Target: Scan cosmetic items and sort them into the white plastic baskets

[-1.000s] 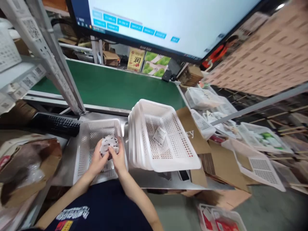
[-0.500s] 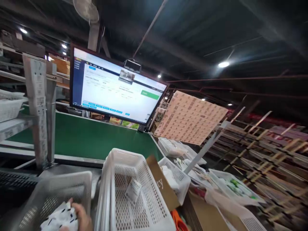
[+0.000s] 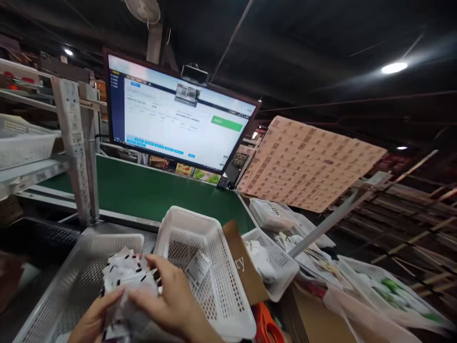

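Between my two hands is a bundle of white plastic packets with short black marks along their edges. My left hand grips it from the lower left, thumb on the near side. My right hand wraps round its right side, fingers over the top and thumb in front. The bundle is above the left white basket, whose inside is partly hidden by my hands. Just right of my right hand stands a stack of white baskets; a printed white label or packet lies in the top one.
A monitor stands over a green conveyor belt. Orange-handled scissors lie by a cardboard piece. Farther right are a basket of white items and a slanted metal post. A dark keyboard is at left.
The bundle has come up and to the right out of the left basket's lower area. Both hands now show clearly around it. My view has shifted slightly, and text on the monitor differs.
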The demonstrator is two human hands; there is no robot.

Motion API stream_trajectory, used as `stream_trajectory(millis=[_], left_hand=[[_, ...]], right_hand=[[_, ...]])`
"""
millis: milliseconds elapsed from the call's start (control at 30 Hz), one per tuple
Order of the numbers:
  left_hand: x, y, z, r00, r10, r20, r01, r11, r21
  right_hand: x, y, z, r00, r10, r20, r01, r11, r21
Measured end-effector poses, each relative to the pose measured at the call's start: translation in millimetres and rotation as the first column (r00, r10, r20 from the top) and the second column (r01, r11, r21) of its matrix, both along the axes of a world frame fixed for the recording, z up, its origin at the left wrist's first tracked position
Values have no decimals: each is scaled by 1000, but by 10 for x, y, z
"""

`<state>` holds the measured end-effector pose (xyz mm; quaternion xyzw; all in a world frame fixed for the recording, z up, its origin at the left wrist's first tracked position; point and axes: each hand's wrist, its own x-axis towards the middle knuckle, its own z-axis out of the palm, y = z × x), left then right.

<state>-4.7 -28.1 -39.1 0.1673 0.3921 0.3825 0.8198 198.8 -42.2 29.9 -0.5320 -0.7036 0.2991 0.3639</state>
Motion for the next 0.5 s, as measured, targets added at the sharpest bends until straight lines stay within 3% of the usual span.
stream_trajectory(millis=[100,300,500], left_hand=[[300,-102,143,991,-45,122,46,999,-3],[613,-131,145,995,-20,97,18,1000,22],[665,-95,151,996,85,22,-85,996,19]], right_hand=[[198,-7,136,998,-21,-51,15,992,-125],[469,-27,-84,998,-59,36,62,994,-89],[720,-68,-221,988,-128,-92,118,988,-99]])
